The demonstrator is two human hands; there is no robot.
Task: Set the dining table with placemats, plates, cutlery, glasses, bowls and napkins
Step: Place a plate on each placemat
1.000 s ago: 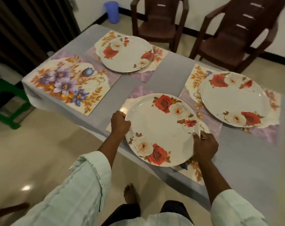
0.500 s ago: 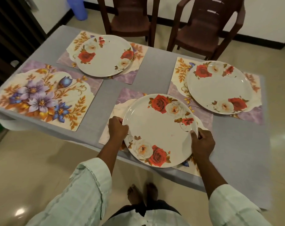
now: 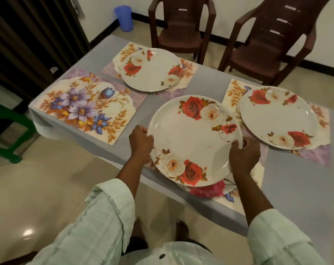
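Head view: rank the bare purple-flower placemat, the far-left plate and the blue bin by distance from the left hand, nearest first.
From the left hand:
1. Purple-flower placemat, just to its left on the table.
2. Far-left plate, farther back, before the chair.
3. Blue bin, on the floor by the wall.

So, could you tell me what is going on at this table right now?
A person is setting the table. Both hands hold one rose-patterned plate by its rim, the left hand and the right hand on opposite sides, over the nearest placemat. Two far placemats already carry plates. The placemat with purple flowers has no plate yet. No cutlery, glasses, bowls or napkins are visible.
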